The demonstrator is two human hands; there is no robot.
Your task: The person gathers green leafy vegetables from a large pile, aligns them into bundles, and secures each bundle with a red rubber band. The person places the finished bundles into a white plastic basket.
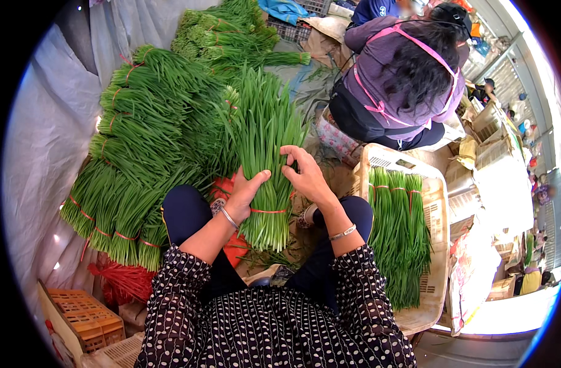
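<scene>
A thick bunch of garlic chives [266, 138] stands between my knees, pale cut ends down, with a red band [267, 211] around its lower part. My left hand [244, 194] grips the bunch from the left side above the band, thumb across the front. On the right edge of the leaves is my right hand [306, 177], its thumb and forefinger bent against the outer blades. Whether those fingers pinch a blade is not clear.
Banded chives [138, 124] are piled at left beside a grey sheet [55, 115]. At right, a pale plastic crate [439, 221] holds several bunches [395, 239]. A person in purple [400, 83] sits ahead. An orange crate [85, 313] and red netting [124, 278] lie lower left.
</scene>
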